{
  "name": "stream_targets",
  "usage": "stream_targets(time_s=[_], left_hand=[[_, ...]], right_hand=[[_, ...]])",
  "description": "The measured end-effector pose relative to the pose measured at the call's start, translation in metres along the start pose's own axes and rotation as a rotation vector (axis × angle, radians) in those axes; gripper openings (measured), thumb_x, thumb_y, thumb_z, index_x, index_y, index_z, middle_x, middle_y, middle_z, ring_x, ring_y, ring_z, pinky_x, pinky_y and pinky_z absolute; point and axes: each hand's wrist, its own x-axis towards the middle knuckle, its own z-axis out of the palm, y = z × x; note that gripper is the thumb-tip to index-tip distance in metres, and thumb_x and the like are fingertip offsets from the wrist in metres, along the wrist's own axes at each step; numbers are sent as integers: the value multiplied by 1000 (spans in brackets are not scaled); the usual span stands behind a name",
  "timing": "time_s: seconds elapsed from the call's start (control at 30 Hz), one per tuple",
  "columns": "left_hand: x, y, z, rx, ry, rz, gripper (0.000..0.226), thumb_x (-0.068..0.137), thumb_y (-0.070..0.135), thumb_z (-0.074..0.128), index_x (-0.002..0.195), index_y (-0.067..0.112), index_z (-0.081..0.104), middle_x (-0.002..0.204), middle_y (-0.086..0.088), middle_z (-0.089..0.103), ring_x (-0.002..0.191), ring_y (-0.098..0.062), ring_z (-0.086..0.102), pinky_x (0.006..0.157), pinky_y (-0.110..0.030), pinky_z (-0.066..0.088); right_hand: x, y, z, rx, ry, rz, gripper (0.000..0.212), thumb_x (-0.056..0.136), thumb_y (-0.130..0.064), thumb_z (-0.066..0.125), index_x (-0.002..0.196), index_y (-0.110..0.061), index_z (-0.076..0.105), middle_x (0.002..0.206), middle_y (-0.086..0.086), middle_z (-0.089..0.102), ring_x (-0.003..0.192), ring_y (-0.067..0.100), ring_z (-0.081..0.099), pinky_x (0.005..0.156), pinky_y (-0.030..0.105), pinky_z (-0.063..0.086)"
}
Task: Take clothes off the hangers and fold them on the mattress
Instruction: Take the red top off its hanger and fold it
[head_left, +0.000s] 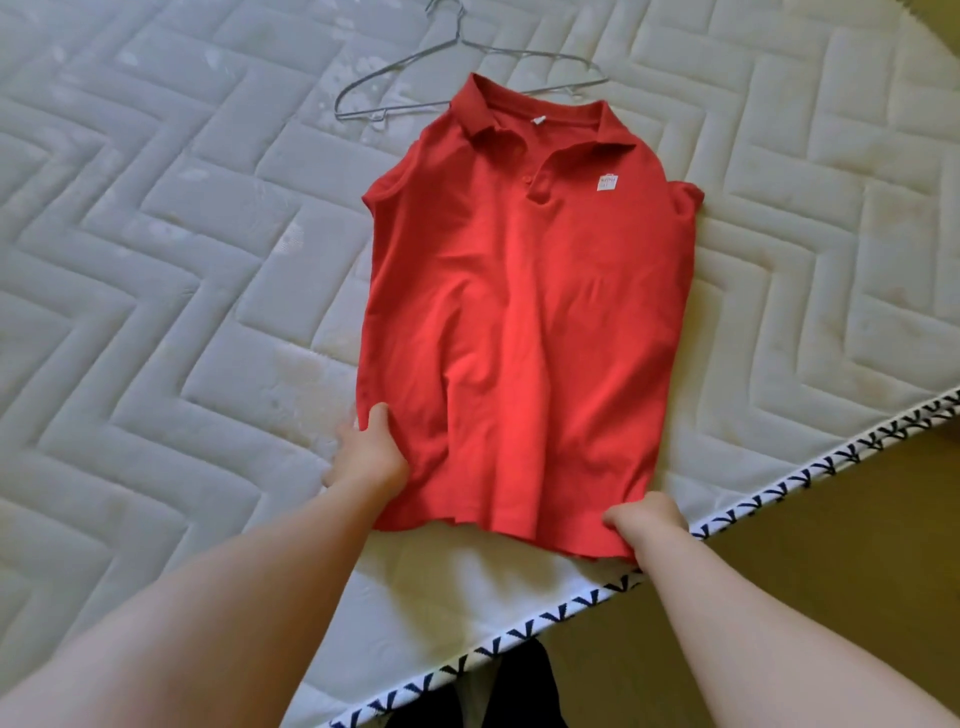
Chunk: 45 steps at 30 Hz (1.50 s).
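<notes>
Red polo shirt (524, 322) lies flat on the mattress (156, 260), sleeves tucked under. My left hand (369, 452) and right hand (647, 525) each pinch 1 hem corner (hanger (457, 67) lies empty beyond the collar). Risk: uneven lift skews the fold, tucked sleeves slip out.

A small white patch (608, 183) on the chest of the red polo shirt (519, 332) carries orange print too blurred to read
</notes>
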Motion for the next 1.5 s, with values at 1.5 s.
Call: stream_targets(time_s=[1.5], left_hand=[[212, 147, -152, -1395, 313, -352, 30, 76, -11, 58, 93, 13, 56, 81, -6, 59, 80, -21, 57, 73, -32, 50]], right_hand=[[58, -339, 3, -93, -28, -523, 36, 88, -24, 54, 122, -16, 50, 129, 11, 52, 121, 30, 49, 95, 32, 38]])
